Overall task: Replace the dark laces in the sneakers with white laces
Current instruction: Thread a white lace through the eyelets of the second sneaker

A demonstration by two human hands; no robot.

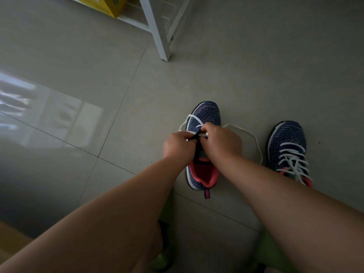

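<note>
Both hands (178, 147) (222, 141) pinch laces over left sneaker (202, 154); right sneaker (288, 152) white-laced.

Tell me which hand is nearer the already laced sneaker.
Right. The right hand works just left of the laced sneaker; the left hand is farther left.

We see two navy knit sneakers with pink lining on the tiled floor, toes pointing away. The right sneaker (287, 150) is fully laced in white, upright. The left sneaker (202, 146) is mid-lacing: white lace (250, 134) threaded near the toe, loose ends looping out both sides onto the floor. A dark strip (194, 137) sticks up over its tongue; lace or not, we can't tell.
</note>
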